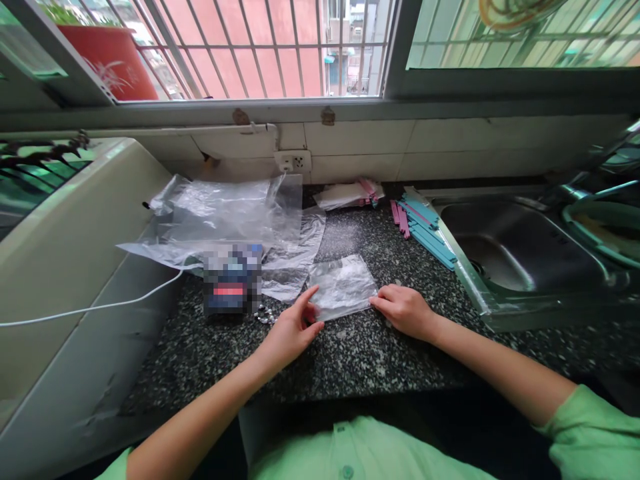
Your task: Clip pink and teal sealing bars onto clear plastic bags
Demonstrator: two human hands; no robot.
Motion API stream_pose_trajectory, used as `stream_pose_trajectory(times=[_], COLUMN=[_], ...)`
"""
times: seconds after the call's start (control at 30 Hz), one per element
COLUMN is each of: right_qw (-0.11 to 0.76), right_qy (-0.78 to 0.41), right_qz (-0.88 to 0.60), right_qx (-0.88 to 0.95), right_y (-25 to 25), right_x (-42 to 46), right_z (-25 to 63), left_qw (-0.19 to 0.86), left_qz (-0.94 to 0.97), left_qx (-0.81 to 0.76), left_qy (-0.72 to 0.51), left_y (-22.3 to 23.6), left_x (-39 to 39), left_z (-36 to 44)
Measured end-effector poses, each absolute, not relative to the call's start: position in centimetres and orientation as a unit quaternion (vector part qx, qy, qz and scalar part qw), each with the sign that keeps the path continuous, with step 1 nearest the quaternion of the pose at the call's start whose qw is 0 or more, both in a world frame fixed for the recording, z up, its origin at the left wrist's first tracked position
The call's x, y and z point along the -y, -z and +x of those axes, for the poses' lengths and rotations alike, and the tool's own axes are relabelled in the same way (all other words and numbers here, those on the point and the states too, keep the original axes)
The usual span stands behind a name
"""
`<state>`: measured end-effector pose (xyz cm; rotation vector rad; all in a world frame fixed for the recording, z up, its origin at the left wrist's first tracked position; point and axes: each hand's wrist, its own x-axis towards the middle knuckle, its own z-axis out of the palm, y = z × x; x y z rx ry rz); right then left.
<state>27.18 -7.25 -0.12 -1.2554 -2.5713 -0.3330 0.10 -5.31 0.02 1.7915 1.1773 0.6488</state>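
A small clear plastic bag [345, 287] lies flat on the speckled dark countertop [370, 367] in front of me. My right hand [403, 310] pinches its right edge between thumb and fingers. At the bag's left edge is my left hand [295, 325], thumb and forefinger spread apart; some of its other fingers are hidden or blurred. Just left of that hand lies a short string of silvery beads [265, 315]. Larger clear plastic bags [225, 207] are spread behind it, with another crumpled clear sheet [293, 267] beside the small bag.
Blue strips [427, 233] and pink strips [400, 219] lie beside the steel sink [525, 247] on the right. Packed strips [350, 195] rest by the wall below a socket [293, 162]. A pixelated object [233, 280] and a white cable [100, 312] are at left.
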Motion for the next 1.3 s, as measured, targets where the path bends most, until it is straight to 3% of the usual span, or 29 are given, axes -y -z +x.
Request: stream_pose_trajectory(times=[0.13,0.27,0.43,0.5,0.67,0.77,1.03,1.3], right_qw=[0.174,0.223,0.212,0.221,0.273,0.283,0.214,0.269], right_qy=[0.129,0.146,0.17,0.157,0.094,0.077,0.115,0.144], right_qz=[-0.431,-0.377,-0.361,-0.371,-0.397,-0.4,-0.443,-0.355], right_qx=[0.876,0.887,0.892,0.888,0.871,0.868,0.863,0.884], right_y=[-0.1,-0.2,0.4,0.7,0.8,0.9,1.0,0.0], right_x=[7.3,7.8,7.8,7.6,7.5,7.7,8.0,9.7], right_z=[27.2,25.8,24.4,24.7,26.1,26.6,27.3,26.5], left_qw=[0.368,0.439,0.475,0.391,0.034,-0.053,-0.024,-0.029], left_qz=[0.773,0.731,0.724,0.784,0.891,0.903,0.939,0.941], left_qx=[-0.456,-0.457,-0.421,-0.397,-0.339,-0.303,-0.201,-0.201], left_qy=[-0.243,-0.252,-0.27,-0.272,-0.301,-0.299,-0.278,-0.269], left_y=[0.0,0.1,0.2,0.4,0.7,0.6,-0.3,-0.3], left_x=[5.5,5.9,6.9,7.2,6.4,5.4,4.8,5.2], left_z=[1.3,2.7,3.6,3.4,2.9,3.2,4.1,4.3])
